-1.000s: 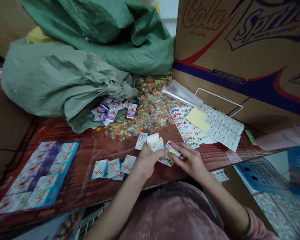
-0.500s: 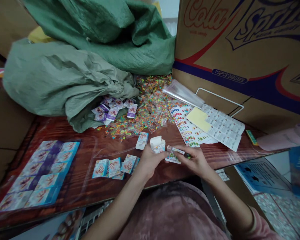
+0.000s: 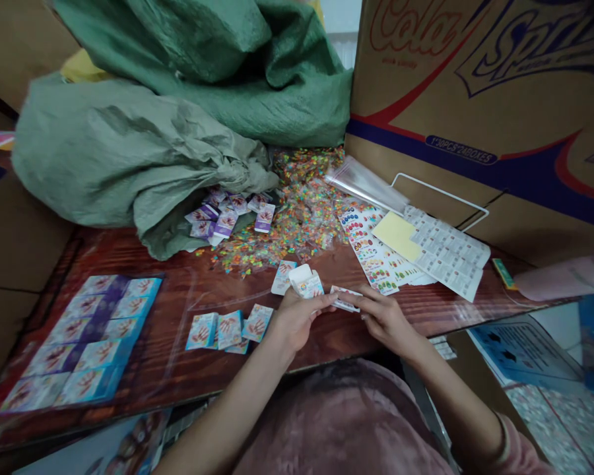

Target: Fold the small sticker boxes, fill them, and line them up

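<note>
My left hand (image 3: 297, 318) is closed around a small white and blue box (image 3: 309, 285) with its top flap raised. Pinched in the fingers of my right hand (image 3: 385, 320) is a folded sticker sheet (image 3: 345, 299), lying flat just right of the box. My left thumb reaches over to the sheet's near end. Behind the held box lies another small box (image 3: 282, 277). Several blue and white boxes (image 3: 229, 328) lie left of my left forearm. Whether anything is inside the held box is hidden.
Rows of small boxes (image 3: 86, 336) lie at the table's left. A grey-green sack (image 3: 129, 152) with purple boxes (image 3: 225, 223) at its mouth stands behind. Colourful candy-like packets (image 3: 301, 204) are heaped mid-back. Sticker sheets (image 3: 371, 254) lie before a large carton (image 3: 426, 105).
The sticker sheet has gone from partly unfolded, with a part hanging down, to a flat folded piece. My left thumb has moved onto its end. The box tilts slightly leftward.
</note>
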`<state>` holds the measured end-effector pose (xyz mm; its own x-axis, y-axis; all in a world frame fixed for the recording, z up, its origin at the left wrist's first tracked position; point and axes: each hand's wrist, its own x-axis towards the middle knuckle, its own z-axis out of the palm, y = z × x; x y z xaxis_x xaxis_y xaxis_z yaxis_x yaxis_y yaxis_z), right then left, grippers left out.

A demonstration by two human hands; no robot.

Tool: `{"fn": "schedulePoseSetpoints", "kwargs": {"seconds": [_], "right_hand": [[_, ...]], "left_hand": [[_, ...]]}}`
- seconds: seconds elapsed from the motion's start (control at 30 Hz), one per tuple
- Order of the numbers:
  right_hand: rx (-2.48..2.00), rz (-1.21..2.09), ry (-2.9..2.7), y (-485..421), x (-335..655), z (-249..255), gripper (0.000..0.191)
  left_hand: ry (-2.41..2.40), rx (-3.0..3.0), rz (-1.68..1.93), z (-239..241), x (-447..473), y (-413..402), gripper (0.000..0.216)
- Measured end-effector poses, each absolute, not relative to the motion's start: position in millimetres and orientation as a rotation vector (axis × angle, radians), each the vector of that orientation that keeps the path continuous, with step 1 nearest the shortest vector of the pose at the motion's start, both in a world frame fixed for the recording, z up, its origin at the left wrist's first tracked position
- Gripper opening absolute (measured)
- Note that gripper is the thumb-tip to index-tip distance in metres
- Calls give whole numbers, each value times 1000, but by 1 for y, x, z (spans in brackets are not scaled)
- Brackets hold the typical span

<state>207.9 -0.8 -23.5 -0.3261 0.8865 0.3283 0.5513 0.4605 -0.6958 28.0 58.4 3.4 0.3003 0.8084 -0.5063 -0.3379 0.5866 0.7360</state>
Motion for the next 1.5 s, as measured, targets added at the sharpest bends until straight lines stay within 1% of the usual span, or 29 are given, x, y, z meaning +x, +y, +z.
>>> {"fn": "schedulePoseSetpoints", "kwargs": {"seconds": [0.1, 0.2, 0.23, 0.3, 0.37, 0.4, 0.43, 0.53, 0.57, 0.67, 0.77, 0.93, 1.03, 1.1, 1.23, 1.3, 1.4, 1.5], "right_hand": [[-1284, 701, -1810, 2, 205, -26, 43], [-1459, 695, -1335, 9, 205, -26, 22], [-1476, 720, -1171, 12, 205, -25, 23], [-1454, 795, -939, 17, 203, -22, 37], [-1454, 785, -942, 20, 199, -18, 49], [-1482, 719, -1038, 21, 195, -16, 51], [-1521, 625, -1175, 22, 191, -15, 50], [-1619, 353, -1556, 24, 178, -19, 34], [-1647, 305, -1611, 25, 174, -22, 31], [-1697, 263, -1653, 29, 173, -30, 30], [-1630, 309, -1629, 31, 180, -33, 27], [-1457, 551, -1352, 27, 185, -27, 28], [-1337, 547, -1286, 24, 176, -30, 20], [-1284, 504, -1390, 22, 170, -35, 16], [-1275, 391, -1648, 24, 169, -45, 33], [-1336, 393, -1660, 26, 172, -47, 36], [-1413, 514, -1546, 28, 176, -47, 34], [-1416, 773, -1305, 28, 181, -47, 36]], "left_hand": [[1040, 575, 908, 1, 28, 57, 39], [1102, 599, 1033, -1, 28, 57, 41], [1123, 609, 1059, -2, 28, 57, 40], [1163, 616, 1072, -5, 31, 56, 40], [1190, 607, 1049, -8, 35, 55, 40], [1193, 600, 1038, -9, 38, 54, 41], [1185, 595, 1024, -10, 40, 53, 42], [1130, 572, 979, -10, 46, 51, 44], [1119, 560, 968, -9, 47, 51, 44], [1133, 535, 960, -11, 50, 50, 42], [1171, 547, 966, -17, 52, 49, 36], [1220, 554, 999, -25, 57, 50, 33], [1165, 536, 991, -24, 58, 49, 31], [1114, 499, 988, -23, 58, 48, 31], [1071, 452, 1007, -21, 57, 46, 35], [1075, 463, 1037, -21, 56, 47, 39], [1060, 492, 1067, -22, 55, 47, 43], [1044, 542, 1062, -24, 52, 49, 42]]}}
